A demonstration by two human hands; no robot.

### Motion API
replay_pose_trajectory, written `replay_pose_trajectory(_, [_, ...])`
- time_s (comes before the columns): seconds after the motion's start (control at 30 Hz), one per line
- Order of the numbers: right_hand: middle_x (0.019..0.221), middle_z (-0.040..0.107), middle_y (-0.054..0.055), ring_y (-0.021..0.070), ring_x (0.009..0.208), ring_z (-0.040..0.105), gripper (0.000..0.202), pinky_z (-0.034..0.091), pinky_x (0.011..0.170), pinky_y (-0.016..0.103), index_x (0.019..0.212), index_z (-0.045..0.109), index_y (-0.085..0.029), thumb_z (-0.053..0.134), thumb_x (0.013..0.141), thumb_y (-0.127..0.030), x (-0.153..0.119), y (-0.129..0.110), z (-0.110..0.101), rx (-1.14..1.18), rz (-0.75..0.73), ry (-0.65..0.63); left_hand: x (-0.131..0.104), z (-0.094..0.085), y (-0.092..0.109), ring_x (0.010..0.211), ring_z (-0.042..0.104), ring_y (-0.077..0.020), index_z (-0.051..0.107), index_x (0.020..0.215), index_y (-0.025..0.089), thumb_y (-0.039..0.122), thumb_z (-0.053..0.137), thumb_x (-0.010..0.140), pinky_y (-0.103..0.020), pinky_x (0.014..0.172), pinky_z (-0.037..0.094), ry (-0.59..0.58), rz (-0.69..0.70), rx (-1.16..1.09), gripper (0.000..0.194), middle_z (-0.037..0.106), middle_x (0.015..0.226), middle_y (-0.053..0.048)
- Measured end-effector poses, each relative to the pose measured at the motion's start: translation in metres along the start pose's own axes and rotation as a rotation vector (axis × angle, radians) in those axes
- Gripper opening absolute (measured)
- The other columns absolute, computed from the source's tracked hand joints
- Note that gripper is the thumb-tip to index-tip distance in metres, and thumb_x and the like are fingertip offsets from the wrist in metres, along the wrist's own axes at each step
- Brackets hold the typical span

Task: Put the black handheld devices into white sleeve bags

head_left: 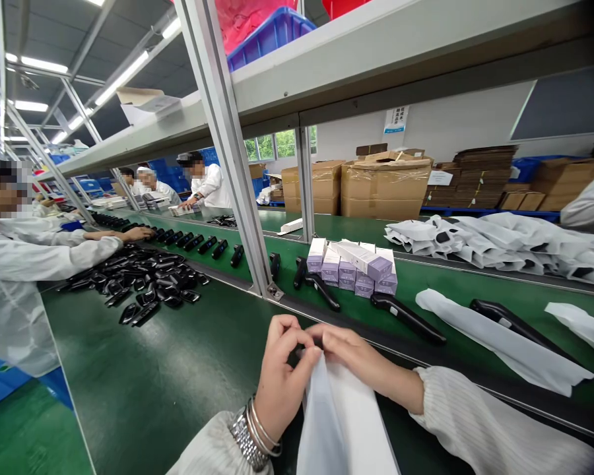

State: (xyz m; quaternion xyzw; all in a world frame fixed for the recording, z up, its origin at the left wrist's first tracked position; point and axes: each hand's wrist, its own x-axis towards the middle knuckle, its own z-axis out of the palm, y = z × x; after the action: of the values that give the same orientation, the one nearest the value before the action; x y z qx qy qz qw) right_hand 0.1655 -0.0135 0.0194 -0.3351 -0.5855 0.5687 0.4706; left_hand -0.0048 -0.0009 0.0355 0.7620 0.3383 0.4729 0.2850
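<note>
At the front of the table, my left hand (283,376) pinches the top edge of a thin white bag (319,422) between thumb and fingers. My right hand (359,356) is closed at the same edge, its fingertips meeting those of the left. Beneath my right hand lies a long white box (359,422), alongside the bag; whether it is inside cannot be seen. Beyond my hands, black handheld devices (408,318) rest on the green belt. One white sleeve (499,340) lies to the right, partly over another black device (519,326).
White-and-purple boxes (356,267) are stacked on the belt. A metal post (232,145) rises at its near edge. Left, black parts (148,280) form a heap near a co-worker's arm (79,254). Wrapped pieces (515,244) pile up far right. A shelf (376,46) spans overhead.
</note>
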Motion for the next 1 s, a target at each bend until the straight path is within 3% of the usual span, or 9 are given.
replay_pose_trajectory(0.07, [0.082, 0.061, 0.002, 0.0173, 0.079, 0.062, 0.029, 0.048, 0.078, 0.032, 0.088, 0.065, -0.017, 0.064, 0.085, -0.045, -0.004, -0.001, 0.009, 0.115, 0.116, -0.190, 0.002, -0.002, 0.000, 0.094, 0.049, -0.0192, 0.055, 0.077, 0.020, 0.024, 0.054, 0.088, -0.031, 0.084, 0.042, 0.069, -0.028, 0.007, 0.011, 0.045, 0.095, -0.004])
replay_pose_trajectory(0.13, [0.075, 0.064, 0.002, 0.0179, 0.072, 0.064, 0.031, 0.049, 0.074, 0.033, 0.088, 0.064, -0.015, 0.067, 0.082, -0.046, -0.005, -0.007, 0.015, 0.237, 0.205, -0.259, 0.004, -0.003, -0.003, 0.095, 0.050, -0.0189, 0.054, 0.077, 0.020, 0.025, 0.053, 0.089, -0.031, 0.085, 0.042, 0.089, -0.067, 0.003, 0.012, 0.047, 0.096, -0.003])
replay_pose_trajectory(0.23, [0.071, 0.065, 0.003, 0.0176, 0.067, 0.063, 0.033, 0.048, 0.065, 0.031, 0.092, 0.060, -0.017, 0.058, 0.087, -0.050, -0.002, -0.021, 0.003, 0.209, 0.174, -0.027, 0.007, -0.002, -0.013, 0.092, 0.052, -0.0176, 0.053, 0.075, 0.019, 0.028, 0.050, 0.092, -0.030, 0.085, 0.043, 0.034, -0.107, 0.030, 0.019, 0.049, 0.093, -0.002])
replay_pose_trajectory(0.3, [0.072, 0.064, 0.001, 0.0171, 0.065, 0.059, 0.030, 0.045, 0.061, 0.029, 0.091, 0.057, -0.020, 0.050, 0.091, -0.050, 0.002, -0.032, -0.020, -0.048, 0.090, 0.178, 0.007, -0.002, -0.020, 0.087, 0.053, -0.0170, 0.054, 0.074, 0.019, 0.030, 0.050, 0.092, -0.030, 0.080, 0.043, -0.037, -0.146, 0.111, 0.022, 0.050, 0.091, -0.002])
replay_pose_trajectory(0.4, [0.073, 0.058, 0.001, 0.0204, 0.069, 0.057, 0.027, 0.044, 0.065, 0.033, 0.080, 0.053, -0.022, 0.042, 0.095, -0.042, 0.007, -0.041, -0.064, -0.715, -0.030, 0.401, 0.005, -0.003, -0.026, 0.084, 0.054, -0.0184, 0.057, 0.076, 0.019, 0.034, 0.056, 0.087, -0.034, 0.079, 0.043, -0.185, -0.249, 0.290, 0.018, 0.051, 0.091, -0.002])
replay_pose_trajectory(0.5, [0.092, 0.059, 0.007, 0.0265, 0.089, 0.057, 0.016, 0.043, 0.079, 0.039, 0.088, 0.056, -0.022, 0.042, 0.092, -0.028, 0.010, -0.040, -0.090, -1.241, -0.123, 0.547, 0.003, -0.005, -0.024, 0.088, 0.055, -0.0216, 0.060, 0.078, 0.020, 0.036, 0.067, 0.076, -0.039, 0.083, 0.040, -0.320, -0.314, 0.413, 0.017, 0.053, 0.091, -0.002])
replay_pose_trajectory(0.63, [0.116, 0.056, 0.008, 0.0237, 0.108, 0.055, 0.024, 0.043, 0.091, 0.035, 0.113, 0.054, -0.022, 0.045, 0.091, -0.020, 0.027, -0.028, -0.077, -1.375, -0.172, 0.434, 0.003, -0.005, -0.022, 0.090, 0.055, -0.0215, 0.060, 0.073, 0.020, 0.023, 0.066, 0.074, -0.038, 0.084, 0.037, -0.435, -0.281, 0.407, 0.006, 0.057, 0.088, 0.000])
replay_pose_trajectory(0.77, [0.117, 0.057, 0.007, 0.0215, 0.106, 0.058, 0.028, 0.043, 0.092, 0.033, 0.119, 0.054, -0.022, 0.048, 0.092, -0.019, 0.069, -0.018, -0.053, -1.509, -0.019, 0.304, 0.003, 0.000, -0.024, 0.082, 0.055, -0.0177, 0.057, 0.070, 0.019, 0.021, 0.055, 0.085, -0.034, 0.081, 0.037, -0.385, -0.156, 0.344, 0.015, 0.058, 0.079, 0.001])
replay_pose_trajectory(1.0, [0.122, 0.057, 0.012, 0.0232, 0.099, 0.062, 0.030, 0.053, 0.082, 0.041, 0.120, 0.057, -0.014, 0.060, 0.092, -0.025, 0.145, 0.013, -0.048, -1.543, 0.319, 0.406, 0.001, 0.005, -0.022, 0.071, 0.051, -0.0148, 0.052, 0.068, 0.018, 0.025, 0.049, 0.093, -0.034, 0.080, 0.035, -0.367, 0.013, 0.405, 0.027, 0.056, 0.069, 0.002])
